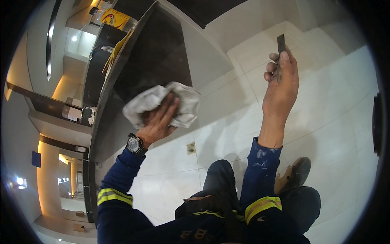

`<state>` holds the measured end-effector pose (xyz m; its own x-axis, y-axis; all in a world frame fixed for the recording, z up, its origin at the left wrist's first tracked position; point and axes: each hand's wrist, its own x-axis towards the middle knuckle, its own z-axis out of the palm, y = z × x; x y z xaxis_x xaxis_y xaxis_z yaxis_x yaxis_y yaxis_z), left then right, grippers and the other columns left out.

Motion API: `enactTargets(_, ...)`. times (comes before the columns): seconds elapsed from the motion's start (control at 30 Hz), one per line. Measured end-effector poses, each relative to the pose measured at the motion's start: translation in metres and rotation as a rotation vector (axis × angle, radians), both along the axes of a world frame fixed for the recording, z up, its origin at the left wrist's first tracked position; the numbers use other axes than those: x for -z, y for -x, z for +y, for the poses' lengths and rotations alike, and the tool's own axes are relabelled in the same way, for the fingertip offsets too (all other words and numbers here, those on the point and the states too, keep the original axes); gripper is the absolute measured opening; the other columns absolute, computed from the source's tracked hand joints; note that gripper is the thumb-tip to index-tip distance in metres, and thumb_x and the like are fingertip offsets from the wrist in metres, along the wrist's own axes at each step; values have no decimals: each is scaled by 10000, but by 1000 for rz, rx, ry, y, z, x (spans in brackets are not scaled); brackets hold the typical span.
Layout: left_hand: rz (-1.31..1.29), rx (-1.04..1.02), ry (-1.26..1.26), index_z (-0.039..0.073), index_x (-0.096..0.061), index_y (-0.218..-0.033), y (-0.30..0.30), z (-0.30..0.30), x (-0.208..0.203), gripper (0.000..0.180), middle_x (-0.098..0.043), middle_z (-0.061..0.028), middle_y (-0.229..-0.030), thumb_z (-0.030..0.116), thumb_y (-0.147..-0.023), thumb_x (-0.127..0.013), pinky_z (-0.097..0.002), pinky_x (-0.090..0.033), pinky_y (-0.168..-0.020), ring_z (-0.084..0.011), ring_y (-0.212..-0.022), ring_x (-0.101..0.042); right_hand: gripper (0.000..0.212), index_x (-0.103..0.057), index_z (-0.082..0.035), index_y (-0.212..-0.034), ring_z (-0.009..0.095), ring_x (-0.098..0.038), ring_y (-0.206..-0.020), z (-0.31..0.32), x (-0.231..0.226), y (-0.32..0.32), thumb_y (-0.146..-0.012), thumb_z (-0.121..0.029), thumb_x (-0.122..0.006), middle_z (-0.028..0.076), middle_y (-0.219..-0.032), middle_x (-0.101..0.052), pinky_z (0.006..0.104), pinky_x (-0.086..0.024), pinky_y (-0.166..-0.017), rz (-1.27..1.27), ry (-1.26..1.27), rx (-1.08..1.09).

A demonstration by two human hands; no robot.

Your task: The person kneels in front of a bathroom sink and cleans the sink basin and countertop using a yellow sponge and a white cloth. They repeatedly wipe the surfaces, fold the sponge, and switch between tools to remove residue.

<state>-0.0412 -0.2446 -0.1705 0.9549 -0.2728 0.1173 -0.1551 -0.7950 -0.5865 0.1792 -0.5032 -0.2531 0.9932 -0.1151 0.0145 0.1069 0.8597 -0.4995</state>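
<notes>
On the L side of a pale tiled floor (227, 134) is a big dark panel (156, 49). White cloth (186, 103) is bunched in front of it; can't tell if touching. L hand (160, 118) lies on cloth, fingers out, not clenched, prob. to spread the pressure. R hand (284, 81), well apart, pinches a thin dark strip (281, 42) btwn thumb & fingers, tip sticking out, prob. for control.

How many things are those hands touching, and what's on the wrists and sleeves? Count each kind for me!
White cloth, under the left hand: 1
Dark strip, in the right hand: 1
Watch: 1
Yellow sleeve bands: 2
Total: 5
</notes>
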Motion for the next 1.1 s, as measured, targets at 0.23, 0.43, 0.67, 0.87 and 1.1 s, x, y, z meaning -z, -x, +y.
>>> enactTargets(0.23, -248, 38, -35, 176, -376, -1540, -35, -30, -73, 1044, -308, -57, -1625, 354, -635, -867, -511, -210, -1213, -287, -1489, -297, 392, -607, -20, -1266, 63, -517, -758, 6, 15, 1, -987, -295, -618, 29, -945, -610, 224, -384, -641, 23, -7, -2)
enactTargets(0.43, -363, 0, 25, 173, -360, -1550, -49, -59, -50, 1115, -246, -79, -1648, 297, -573, -880, -526, -192, -1213, -320, -1484, -293, 408, -593, -14, -1281, 64, -513, -761, 18, 4, 14, -988, -296, -614, 31, -950, -604, 223, -381, -647, 1, 10, -59)
enactTargets(0.67, -124, 139, -25, 163, -339, -1558, -59, -39, -55, 1041, -227, -85, -1654, 181, -632, -814, -511, -256, -1191, -335, -1402, -396, 403, -579, -10, -1287, 74, -504, -763, 28, 5, 28, -999, -291, -586, 35, -955, -591, 229, -376, -649, -26, 42, -88)
enactTargets(0.87, 183, 172, -60, 156, -331, -1562, -43, -30, -49, 761, -316, -93, -1619, 178, -877, -660, -395, -386, -1132, -275, -1463, -357, 388, -580, -23, -1280, 75, -501, -763, 29, -1, 34, -1000, -291, -585, 27, -956, -589, 230, -372, -648, -43, 43, -100)
enactTargets(1.1, -126, 134, 130, 117, -359, -1544, -38, -22, -28, 885, -281, -159, -1623, 53, -747, -738, -437, -310, -1166, -291, -1477, -324, 383, -578, -32, -1293, 69, -507, -758, 21, -1, 36, -1012, -292, -575, 21, -949, -596, 226, -371, -644, -59, 44, -55)
